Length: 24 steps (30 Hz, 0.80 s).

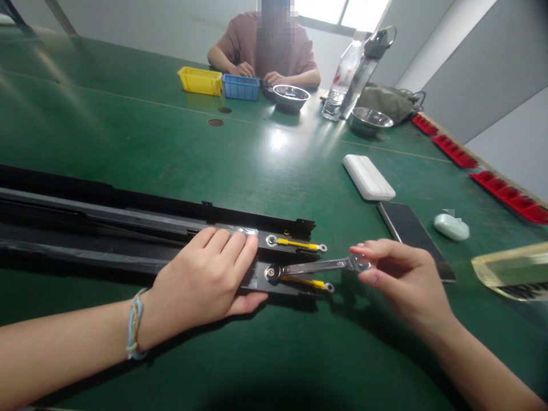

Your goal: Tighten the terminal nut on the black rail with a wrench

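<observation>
Two long black rails (85, 242) ran in from the left edge and lay side by side on a green table (317, 354). The person's left forearm slanted up toward them from the lower left, a braided bracelet (135, 325) round the wrist. The left hand (199, 277) lay back upward across the rails, gripping them near their right ends: four fingers bunched together and bent over, thumb stretched rightward along the near edge.

Beyond, I could see a yellow bin (200, 83) and a blue bin (241, 88) side by side, a seated person in a pink top (240, 40) behind them, forearms on the table, and a metal bowl (291, 98).

Just right of the left hand, each rail carried a short yellow lead (297, 244) with ring ends. On the nearer rail, one end of a silver wrench (319, 266) sat at a round fastener (270, 273). The right hand (405, 277), its forearm rising from the lower right corner, pinched the wrench's other end between thumb and bent forefinger, remaining fingers curled behind.

Farther back leaned two clear bottles (342, 80) beside a second bowl (371, 120). Past the right hand lay a white block (368, 177), a dark slab (411, 234) and a small white case (451, 226); red trays (509, 197) lined the far right.
</observation>
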Each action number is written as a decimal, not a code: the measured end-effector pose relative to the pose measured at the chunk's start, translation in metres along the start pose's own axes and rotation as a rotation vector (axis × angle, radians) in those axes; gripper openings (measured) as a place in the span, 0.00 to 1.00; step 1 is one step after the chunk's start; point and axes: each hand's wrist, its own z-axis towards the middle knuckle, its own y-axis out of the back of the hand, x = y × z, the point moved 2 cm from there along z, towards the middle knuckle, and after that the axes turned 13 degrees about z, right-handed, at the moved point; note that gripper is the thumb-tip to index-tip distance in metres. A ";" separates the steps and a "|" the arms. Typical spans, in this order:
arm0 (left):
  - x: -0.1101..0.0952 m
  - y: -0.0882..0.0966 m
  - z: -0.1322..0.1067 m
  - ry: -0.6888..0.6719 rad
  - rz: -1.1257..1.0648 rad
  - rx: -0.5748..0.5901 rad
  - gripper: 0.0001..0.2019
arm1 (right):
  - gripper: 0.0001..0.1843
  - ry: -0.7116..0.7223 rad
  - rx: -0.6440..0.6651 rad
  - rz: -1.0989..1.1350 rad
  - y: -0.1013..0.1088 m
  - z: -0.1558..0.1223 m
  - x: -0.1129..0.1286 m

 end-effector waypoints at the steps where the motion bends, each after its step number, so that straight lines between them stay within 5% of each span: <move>1: 0.000 0.000 0.000 0.000 0.001 -0.003 0.30 | 0.10 0.015 0.025 0.005 -0.001 -0.001 0.002; 11: 0.000 -0.004 0.004 0.003 -0.024 0.001 0.30 | 0.11 0.103 0.284 0.177 -0.011 -0.011 0.003; 24: 0.000 -0.004 0.004 -0.001 -0.014 0.008 0.31 | 0.09 0.113 0.269 0.154 -0.008 -0.009 0.002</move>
